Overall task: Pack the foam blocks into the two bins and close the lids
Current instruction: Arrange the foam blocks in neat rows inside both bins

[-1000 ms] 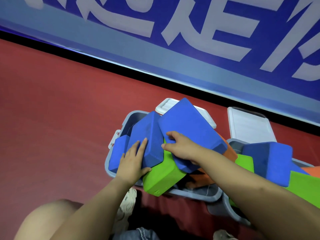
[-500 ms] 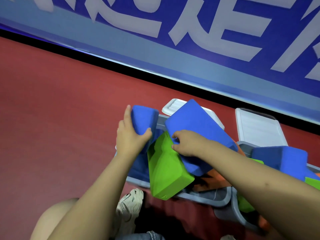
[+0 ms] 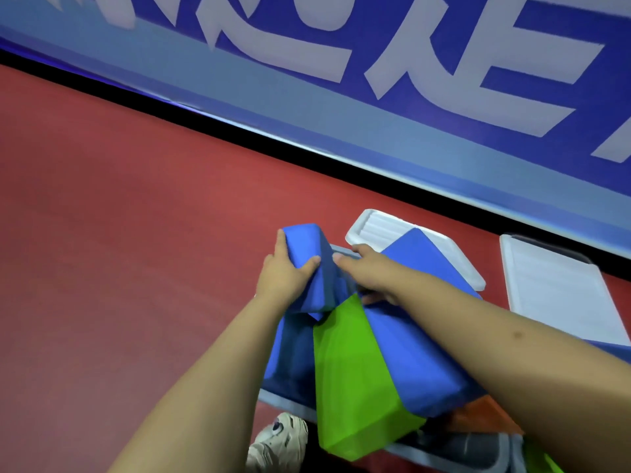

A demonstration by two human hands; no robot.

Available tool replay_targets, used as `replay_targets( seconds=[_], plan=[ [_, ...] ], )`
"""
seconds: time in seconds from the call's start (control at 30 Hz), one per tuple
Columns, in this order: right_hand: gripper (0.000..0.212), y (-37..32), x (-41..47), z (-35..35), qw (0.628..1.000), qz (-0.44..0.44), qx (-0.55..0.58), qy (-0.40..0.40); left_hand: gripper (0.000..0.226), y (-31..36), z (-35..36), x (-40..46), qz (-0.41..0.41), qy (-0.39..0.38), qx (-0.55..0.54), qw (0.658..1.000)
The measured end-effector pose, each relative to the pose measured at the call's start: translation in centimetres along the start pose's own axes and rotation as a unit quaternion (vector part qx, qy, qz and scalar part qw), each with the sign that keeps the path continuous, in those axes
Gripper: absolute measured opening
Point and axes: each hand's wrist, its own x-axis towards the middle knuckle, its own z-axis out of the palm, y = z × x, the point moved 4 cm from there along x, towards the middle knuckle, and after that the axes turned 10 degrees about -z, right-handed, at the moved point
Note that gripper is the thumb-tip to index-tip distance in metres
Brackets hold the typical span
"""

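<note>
Red matting (image 3: 119,250) runs up to a blue banner with white lettering (image 3: 409,107), and the grey plastic bin (image 3: 290,402) sits on it in front of your shoe (image 3: 280,442). Your left hand (image 3: 283,278) has lifted the small blue foam block (image 3: 309,264) clear of the pile since a second ago and now grips its end, thumb curled over the near face. Your right hand (image 3: 370,273) has slid from the large blue foam block (image 3: 420,356) toward the small one; its fingers look to pinch that block's edge, though I cannot tell for sure. With it lifted, the green foam block (image 3: 351,380) has tipped upright over the bin's rim. Two white plastic lids (image 3: 560,295) lie off behind, so packing is far from done.
</note>
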Motion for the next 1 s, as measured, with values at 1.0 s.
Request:
replay_targets(
  seconds=[1.0],
  plan=[
    [0.101, 0.5, 8.4, 1.8, 0.955, -0.070, -0.276, 0.083, 0.115, -9.4, 3.5, 0.7, -0.202, -0.157, 0.188, 0.948]
  ],
)
